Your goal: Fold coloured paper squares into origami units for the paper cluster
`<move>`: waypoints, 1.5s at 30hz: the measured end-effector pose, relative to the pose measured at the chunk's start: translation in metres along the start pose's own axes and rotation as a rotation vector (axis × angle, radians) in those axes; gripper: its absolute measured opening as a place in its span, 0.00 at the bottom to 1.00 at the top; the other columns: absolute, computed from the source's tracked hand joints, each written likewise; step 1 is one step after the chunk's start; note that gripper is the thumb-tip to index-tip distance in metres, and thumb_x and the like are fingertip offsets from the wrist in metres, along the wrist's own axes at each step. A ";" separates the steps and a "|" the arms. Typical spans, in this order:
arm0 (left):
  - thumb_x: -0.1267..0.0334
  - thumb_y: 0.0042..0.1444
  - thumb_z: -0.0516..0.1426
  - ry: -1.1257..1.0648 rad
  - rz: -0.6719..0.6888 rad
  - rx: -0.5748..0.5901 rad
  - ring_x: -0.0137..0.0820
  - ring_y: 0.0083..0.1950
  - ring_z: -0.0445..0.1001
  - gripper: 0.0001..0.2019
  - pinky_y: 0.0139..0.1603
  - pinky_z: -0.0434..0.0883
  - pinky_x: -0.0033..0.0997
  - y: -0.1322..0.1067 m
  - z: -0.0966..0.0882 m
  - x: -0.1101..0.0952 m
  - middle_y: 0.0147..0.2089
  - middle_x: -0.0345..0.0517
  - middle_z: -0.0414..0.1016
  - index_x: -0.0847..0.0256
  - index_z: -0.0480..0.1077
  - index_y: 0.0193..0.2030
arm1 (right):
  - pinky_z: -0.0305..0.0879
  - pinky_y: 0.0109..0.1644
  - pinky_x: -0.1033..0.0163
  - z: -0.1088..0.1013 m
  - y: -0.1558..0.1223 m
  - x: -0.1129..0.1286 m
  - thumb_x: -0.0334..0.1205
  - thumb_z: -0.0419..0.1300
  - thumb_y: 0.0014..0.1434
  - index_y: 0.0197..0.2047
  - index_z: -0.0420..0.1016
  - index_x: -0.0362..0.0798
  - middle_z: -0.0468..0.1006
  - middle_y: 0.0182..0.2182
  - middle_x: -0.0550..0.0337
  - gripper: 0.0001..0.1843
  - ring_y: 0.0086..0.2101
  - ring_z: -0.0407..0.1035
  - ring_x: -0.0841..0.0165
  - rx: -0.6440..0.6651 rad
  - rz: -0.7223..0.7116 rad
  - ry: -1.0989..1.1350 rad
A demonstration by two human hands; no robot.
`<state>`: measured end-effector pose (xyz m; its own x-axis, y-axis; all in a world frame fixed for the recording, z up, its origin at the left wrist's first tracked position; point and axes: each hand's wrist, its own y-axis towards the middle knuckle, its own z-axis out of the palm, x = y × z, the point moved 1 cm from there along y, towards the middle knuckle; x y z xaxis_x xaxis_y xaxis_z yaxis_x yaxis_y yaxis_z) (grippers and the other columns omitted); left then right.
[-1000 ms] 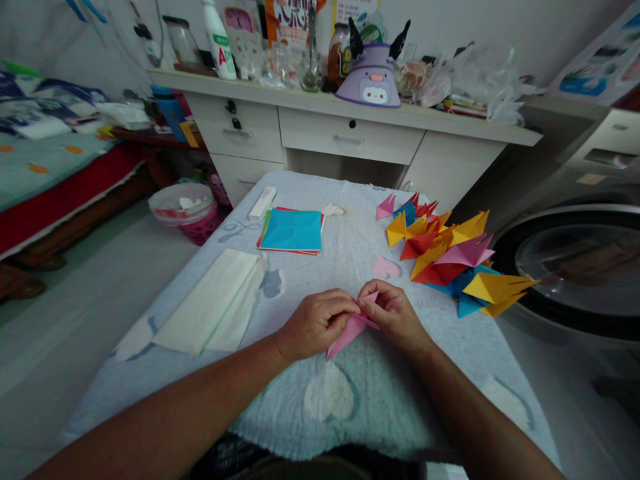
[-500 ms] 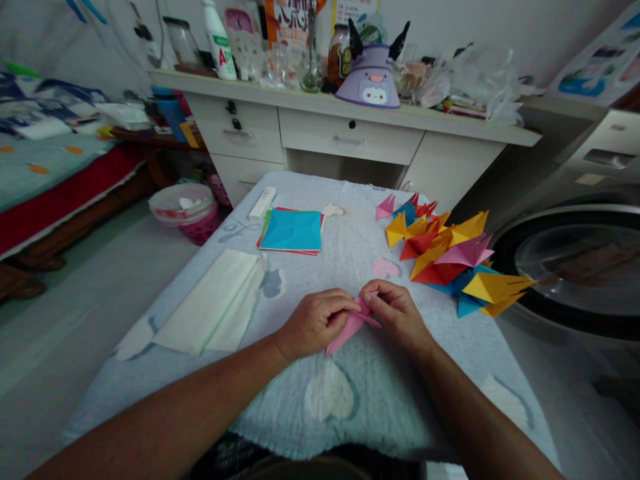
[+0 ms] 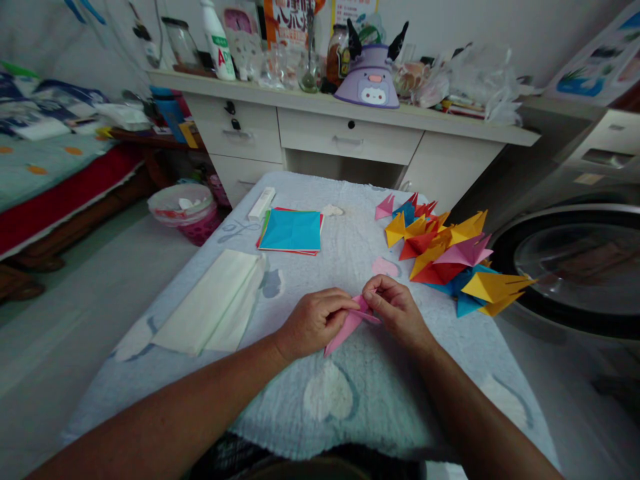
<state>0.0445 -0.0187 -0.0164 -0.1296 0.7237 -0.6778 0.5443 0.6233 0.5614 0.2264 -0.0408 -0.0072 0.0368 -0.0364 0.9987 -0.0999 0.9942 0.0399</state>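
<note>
A folded piece of pink origami paper (image 3: 345,333) is held just above the cloth-covered table (image 3: 325,267). My left hand (image 3: 320,320) pinches its left side between thumb and fingers. Its upper right end is gripped by my right hand (image 3: 395,303), whose fingertips partly hide the paper. One narrow point of the pink paper slants down toward me, and a flap sticks out between the hands. Beyond my right hand lies a cluster of folded paper cranes (image 3: 440,250) in yellow, red, blue and pink. A stack of square coloured paper (image 3: 290,230), blue on top, lies farther off.
A folded pale cloth or paper sheet (image 3: 213,303) lies left of my hands, with a small white box (image 3: 261,203) behind it. A pink waste bin (image 3: 185,210) stands left of the table. The white desk (image 3: 350,130) is at the back, a front-loading washing machine (image 3: 575,267) at the right.
My right hand has risen very slightly at the paper's upper end. Both hands keep their pinch on the pink paper, and the rest stays in place.
</note>
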 end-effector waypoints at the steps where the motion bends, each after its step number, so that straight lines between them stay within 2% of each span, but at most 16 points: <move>1: 0.79 0.54 0.53 -0.001 0.001 -0.004 0.27 0.40 0.78 0.15 0.42 0.75 0.27 0.000 0.000 0.000 0.40 0.46 0.79 0.62 0.75 0.43 | 0.56 0.26 0.67 0.000 0.000 0.000 0.49 0.65 0.56 0.31 0.69 0.48 0.67 0.21 0.66 0.14 0.22 0.60 0.74 0.005 -0.001 0.008; 8: 0.79 0.54 0.53 0.006 -0.016 0.007 0.27 0.39 0.77 0.16 0.40 0.75 0.27 -0.001 0.000 0.002 0.39 0.45 0.79 0.61 0.76 0.43 | 0.59 0.28 0.66 -0.003 0.002 -0.003 0.48 0.63 0.57 0.32 0.72 0.48 0.68 0.22 0.65 0.12 0.24 0.61 0.72 -0.009 -0.004 0.015; 15: 0.79 0.54 0.53 0.001 -0.007 -0.005 0.28 0.41 0.78 0.14 0.42 0.76 0.29 -0.001 0.002 0.002 0.40 0.47 0.79 0.63 0.75 0.42 | 0.54 0.26 0.68 0.003 0.000 0.000 0.51 0.63 0.57 0.31 0.70 0.47 0.67 0.22 0.67 0.15 0.22 0.59 0.74 -0.005 0.010 -0.040; 21: 0.78 0.54 0.52 0.018 0.000 -0.004 0.28 0.41 0.78 0.14 0.42 0.76 0.29 -0.001 0.001 0.001 0.40 0.47 0.80 0.62 0.75 0.42 | 0.57 0.27 0.68 0.001 0.002 -0.005 0.51 0.62 0.58 0.28 0.70 0.47 0.68 0.20 0.66 0.16 0.22 0.61 0.73 -0.051 -0.009 -0.079; 34: 0.79 0.53 0.53 0.011 -0.010 -0.007 0.29 0.41 0.78 0.15 0.42 0.75 0.29 -0.002 0.000 0.003 0.40 0.47 0.79 0.62 0.75 0.42 | 0.55 0.26 0.68 -0.002 0.003 -0.007 0.50 0.63 0.58 0.30 0.70 0.47 0.68 0.21 0.67 0.15 0.22 0.60 0.74 -0.067 -0.013 -0.090; 41: 0.80 0.53 0.53 -0.049 -0.080 -0.002 0.28 0.40 0.77 0.16 0.41 0.74 0.27 -0.001 -0.001 0.004 0.39 0.46 0.78 0.62 0.76 0.42 | 0.56 0.28 0.68 -0.001 0.001 -0.004 0.47 0.63 0.59 0.32 0.71 0.47 0.67 0.22 0.67 0.12 0.23 0.61 0.74 -0.031 -0.016 0.012; 45: 0.80 0.52 0.53 -0.100 -0.099 0.004 0.27 0.43 0.76 0.18 0.44 0.72 0.26 -0.001 -0.001 0.003 0.42 0.45 0.77 0.61 0.75 0.45 | 0.58 0.28 0.67 -0.001 0.001 -0.003 0.48 0.63 0.59 0.33 0.72 0.48 0.69 0.22 0.66 0.12 0.23 0.62 0.73 -0.011 -0.012 0.051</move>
<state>0.0423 -0.0171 -0.0181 -0.0998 0.6253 -0.7740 0.5365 0.6889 0.4874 0.2277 -0.0393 -0.0099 0.0887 -0.0437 0.9951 -0.0880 0.9948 0.0515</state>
